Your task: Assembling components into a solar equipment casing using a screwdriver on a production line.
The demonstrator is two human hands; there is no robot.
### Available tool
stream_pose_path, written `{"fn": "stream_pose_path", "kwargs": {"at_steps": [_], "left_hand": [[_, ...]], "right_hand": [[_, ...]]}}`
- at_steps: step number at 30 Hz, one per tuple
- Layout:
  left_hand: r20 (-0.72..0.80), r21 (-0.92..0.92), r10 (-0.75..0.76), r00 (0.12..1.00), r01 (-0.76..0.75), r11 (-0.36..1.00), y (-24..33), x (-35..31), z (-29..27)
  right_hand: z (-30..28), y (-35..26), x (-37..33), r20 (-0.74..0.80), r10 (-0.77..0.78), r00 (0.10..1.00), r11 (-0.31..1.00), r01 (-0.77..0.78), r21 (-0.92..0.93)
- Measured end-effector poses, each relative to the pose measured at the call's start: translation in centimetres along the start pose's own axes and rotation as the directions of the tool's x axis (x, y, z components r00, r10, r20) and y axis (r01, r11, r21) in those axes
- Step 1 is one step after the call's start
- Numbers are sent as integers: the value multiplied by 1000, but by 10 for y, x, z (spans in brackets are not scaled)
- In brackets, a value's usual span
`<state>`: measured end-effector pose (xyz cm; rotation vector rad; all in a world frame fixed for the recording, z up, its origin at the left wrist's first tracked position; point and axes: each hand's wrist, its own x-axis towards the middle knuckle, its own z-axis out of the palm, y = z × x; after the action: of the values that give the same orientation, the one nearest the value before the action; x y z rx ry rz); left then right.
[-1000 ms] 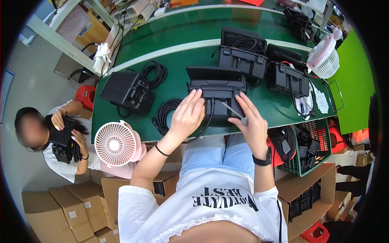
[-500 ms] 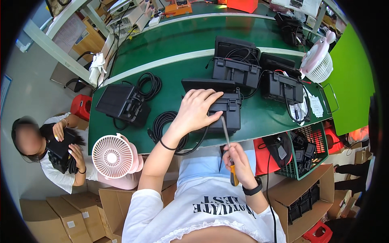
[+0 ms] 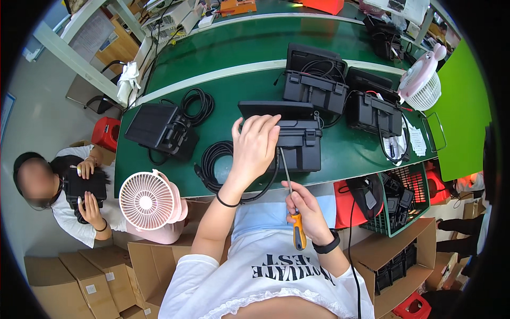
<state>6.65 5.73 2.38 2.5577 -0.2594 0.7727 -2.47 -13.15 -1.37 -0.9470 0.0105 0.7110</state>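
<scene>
In front of me a black latched plastic box (image 3: pixel 304 157) stands near the table's front edge, its lid (image 3: pixel 279 110) raised at the back. My left hand (image 3: pixel 255 146) lies over the box's left end, gripping it with the fingers bent over the top; they hide that part of it. My right hand (image 3: pixel 308 210) is closed round a screwdriver (image 3: pixel 299 233) with a yellow and dark handle. Its thin shaft slants up, and the tip meets the box's front below the rim, close to my left fingers. A coiled black cable (image 3: pixel 217 159) lies left of the box.
More black boxes (image 3: pixel 314 90) (image 3: pixel 373 113) with cables stand behind and right; another (image 3: pixel 154 127) sits left. Pink fans (image 3: pixel 146 201) (image 3: pixel 422 80) flank the table (image 3: pixel 234 80). A green crate (image 3: pixel 396 226) is at right, cardboard boxes (image 3: pixel 85 287) below. A person (image 3: pixel 79 212) at left holds a black box.
My left hand has shifted left along the box, its fingers drawn closer together. The screwdriver and my right hand have moved left and slightly down. The person at left has turned their box.
</scene>
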Motion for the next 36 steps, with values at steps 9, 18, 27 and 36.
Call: {"fn": "stream_pose_path", "kwargs": {"at_steps": [9, 18, 27, 36], "left_hand": [[-62, -37, -1, 998, -2, 999, 0, -4, -1], [-94, -43, 16, 995, -20, 999, 1, -8, -2], [-105, -85, -27, 994, 18, 996, 1, -9, -3], [-110, -111, -40, 993, 28, 993, 3, -8, -1]], "right_hand": [[12, -2, -3, -28, 69, 997, 981, -63, 186], [16, 11, -2, -111, -71, 991, 997, 71, -9], [-2, 21, 5, 164, 39, 986, 789, -131, 600], [-9, 37, 13, 476, -133, 869, 139, -460, 877]]}}
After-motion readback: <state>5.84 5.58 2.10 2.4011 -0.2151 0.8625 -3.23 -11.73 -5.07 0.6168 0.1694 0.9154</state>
